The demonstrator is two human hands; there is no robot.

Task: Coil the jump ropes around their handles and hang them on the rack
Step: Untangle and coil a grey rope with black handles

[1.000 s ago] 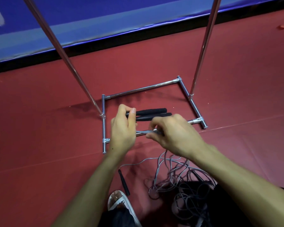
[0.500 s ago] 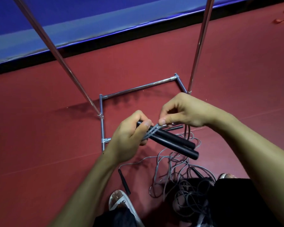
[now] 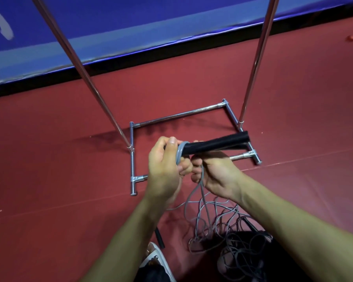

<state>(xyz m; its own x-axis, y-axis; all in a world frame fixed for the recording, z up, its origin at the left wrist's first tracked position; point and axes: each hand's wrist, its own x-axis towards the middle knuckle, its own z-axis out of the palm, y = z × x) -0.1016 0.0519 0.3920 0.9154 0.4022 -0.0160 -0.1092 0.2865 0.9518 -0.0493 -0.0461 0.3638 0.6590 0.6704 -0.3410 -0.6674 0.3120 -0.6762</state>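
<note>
My left hand (image 3: pixel 165 167) grips one end of two black jump rope handles (image 3: pixel 216 144) held side by side, pointing right above the rack base. A few turns of grey rope (image 3: pixel 180 152) loop round the handles beside my left thumb. My right hand (image 3: pixel 216 171) sits under the handles and pinches the grey rope strands (image 3: pixel 200 184) that trail down to the floor. The metal rack (image 3: pixel 177 115) stands just beyond my hands; its two poles rise out of frame.
A tangled pile of grey jump ropes (image 3: pixel 228 237) lies on the red floor by my legs. Another black handle (image 3: pixel 159 238) lies near my white sandal (image 3: pixel 157 259). A blue barrier (image 3: pixel 130 23) runs along the back.
The handles swung from pointing down-right to pointing right. My right hand moved from above the handles to beneath them, carrying the rope round, and turns of rope now show beside my left thumb.
</note>
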